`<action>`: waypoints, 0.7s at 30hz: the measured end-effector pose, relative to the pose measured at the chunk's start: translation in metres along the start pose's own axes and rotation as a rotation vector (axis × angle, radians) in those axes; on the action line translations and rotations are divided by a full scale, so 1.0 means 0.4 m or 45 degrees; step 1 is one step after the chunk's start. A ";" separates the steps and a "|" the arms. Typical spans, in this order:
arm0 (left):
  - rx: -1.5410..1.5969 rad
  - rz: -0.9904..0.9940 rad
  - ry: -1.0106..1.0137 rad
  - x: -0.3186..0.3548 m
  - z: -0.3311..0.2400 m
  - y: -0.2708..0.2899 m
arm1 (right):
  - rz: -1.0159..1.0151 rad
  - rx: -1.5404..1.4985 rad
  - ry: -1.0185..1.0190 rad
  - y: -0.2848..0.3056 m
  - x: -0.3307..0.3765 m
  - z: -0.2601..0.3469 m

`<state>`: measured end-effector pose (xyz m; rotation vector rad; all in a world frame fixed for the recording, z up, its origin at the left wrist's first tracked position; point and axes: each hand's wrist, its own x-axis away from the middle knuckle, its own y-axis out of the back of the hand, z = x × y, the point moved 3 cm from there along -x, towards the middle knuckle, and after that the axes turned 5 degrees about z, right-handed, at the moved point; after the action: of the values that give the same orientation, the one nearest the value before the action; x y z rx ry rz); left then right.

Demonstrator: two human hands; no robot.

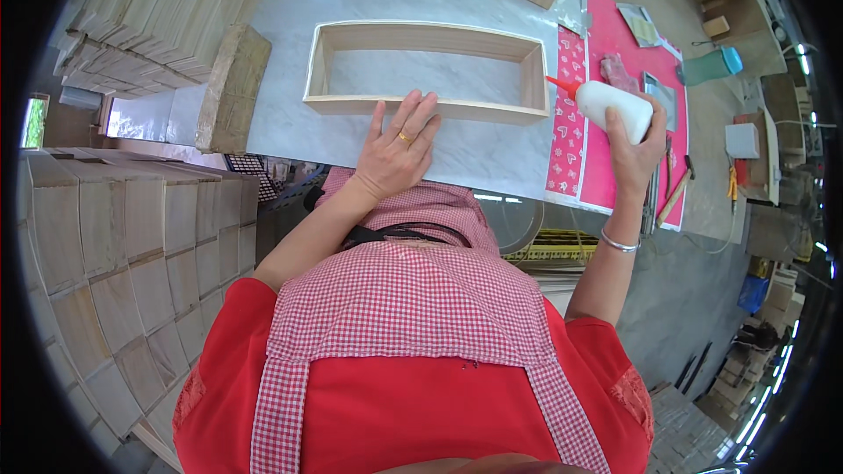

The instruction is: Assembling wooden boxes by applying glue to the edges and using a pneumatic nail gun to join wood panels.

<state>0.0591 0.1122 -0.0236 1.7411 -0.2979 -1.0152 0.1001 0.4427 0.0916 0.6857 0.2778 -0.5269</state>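
A long rectangular wooden frame (421, 105) stands on edge on the pale marbled table, and the tabletop shows through its middle. Against its near side rests my left hand (399, 145), fingers stretched out and a ring on one of them. My right hand (637, 145) is wrapped round a white squeeze bottle (606, 110) with a red nozzle. The bottle lies tilted, its nozzle tip pointing left at the frame's right end. From this view I cannot tell whether the tip touches the wood or whether anything flows out.
Tall stacks of thin boards (158, 9) rise at the left, beside a wooden block (233, 88). Many wooden boxes (132, 228) are piled lower left. A pink mat (615, 44) covers the table's right side, with a hammer (676, 193) and a teal cup (711, 66) nearby.
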 end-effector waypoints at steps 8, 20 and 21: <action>0.057 -0.029 0.020 -0.004 0.004 0.006 | 0.044 0.044 0.026 0.045 0.064 0.016; 0.109 -0.165 -0.023 0.008 -0.013 -0.014 | 0.301 -0.493 -0.030 -0.340 0.097 0.243; 0.114 -0.156 -0.023 0.013 -0.012 -0.018 | 0.362 -0.593 0.018 -0.387 0.098 0.280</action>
<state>0.0639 0.1153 -0.0321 1.8503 -0.2539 -1.1216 0.0564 0.2531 0.0774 0.2680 0.2971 -0.1727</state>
